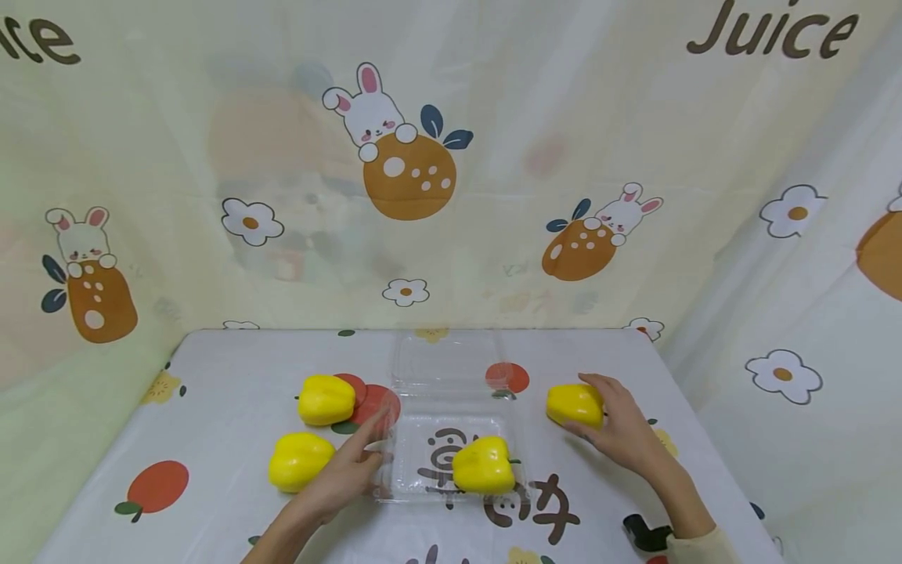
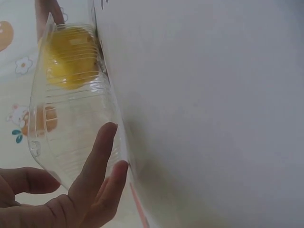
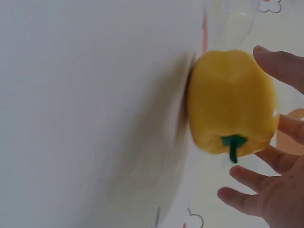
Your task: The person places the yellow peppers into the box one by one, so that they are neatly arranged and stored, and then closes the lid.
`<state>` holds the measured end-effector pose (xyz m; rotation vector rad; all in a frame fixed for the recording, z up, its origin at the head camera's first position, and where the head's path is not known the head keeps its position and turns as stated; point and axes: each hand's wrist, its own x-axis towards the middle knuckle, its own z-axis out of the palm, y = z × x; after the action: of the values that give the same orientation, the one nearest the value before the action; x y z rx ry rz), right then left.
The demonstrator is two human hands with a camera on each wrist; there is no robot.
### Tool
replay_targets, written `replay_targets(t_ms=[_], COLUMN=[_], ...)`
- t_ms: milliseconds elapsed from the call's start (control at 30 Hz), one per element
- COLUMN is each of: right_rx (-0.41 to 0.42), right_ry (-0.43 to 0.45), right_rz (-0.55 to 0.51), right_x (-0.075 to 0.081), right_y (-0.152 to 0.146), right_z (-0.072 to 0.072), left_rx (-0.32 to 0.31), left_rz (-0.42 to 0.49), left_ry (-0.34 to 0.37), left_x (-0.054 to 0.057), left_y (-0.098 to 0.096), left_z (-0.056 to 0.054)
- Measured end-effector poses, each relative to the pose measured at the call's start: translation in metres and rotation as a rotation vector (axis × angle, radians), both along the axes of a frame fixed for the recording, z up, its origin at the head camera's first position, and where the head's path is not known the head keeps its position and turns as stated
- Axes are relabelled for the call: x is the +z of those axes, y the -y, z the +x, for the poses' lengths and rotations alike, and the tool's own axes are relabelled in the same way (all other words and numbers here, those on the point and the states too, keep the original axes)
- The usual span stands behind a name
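My right hand [image 1: 620,431] is around a yellow bell pepper [image 1: 574,405] on the table, right of the container. In the right wrist view, its fingers are spread beside the pepper [image 3: 232,102], whose green stem shows, and the thumb tip is right at the pepper's edge. My left hand [image 1: 348,474] is at the left wall of a clear plastic clamshell container [image 1: 416,486], fingers extended along it. The left wrist view has the fingertips [image 2: 109,130] against the clear wall and the thumb near the rim. Another yellow bell pepper [image 1: 482,465] lies inside the container's right half.
Two more yellow bell peppers, one farther back [image 1: 326,399] and one nearer [image 1: 299,462], lie left of the container. Its clear lid [image 1: 447,360] is folded back behind it. A small black object [image 1: 644,534] lies by the right forearm. A printed curtain [image 1: 493,235] hangs behind the table.
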<state>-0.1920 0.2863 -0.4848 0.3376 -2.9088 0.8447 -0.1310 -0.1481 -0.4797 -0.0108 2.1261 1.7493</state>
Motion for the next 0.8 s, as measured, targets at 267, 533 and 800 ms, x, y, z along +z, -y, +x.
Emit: replay_targets(t_ms=[267, 533, 800], right_rx=[0.015, 0.008, 0.014], right_ry=[0.019, 0.037, 0.074], right_rz=[-0.014, -0.039, -0.129], right_x=[-0.009, -0.015, -0.019], right_y=[-0.009, -0.016, -0.021], right_z=[-0.002, -0.005, -0.008], left_rx=[-0.001, -0.003, -0.005], left_rz=[0.0, 0.007, 0.008], left_ry=[0.001, 0.002, 0.001], left_x=[0.001, -0.001, -0.001], left_y=[0.0, 0.001, 0.002], left_z=[0.0, -0.001, -0.001])
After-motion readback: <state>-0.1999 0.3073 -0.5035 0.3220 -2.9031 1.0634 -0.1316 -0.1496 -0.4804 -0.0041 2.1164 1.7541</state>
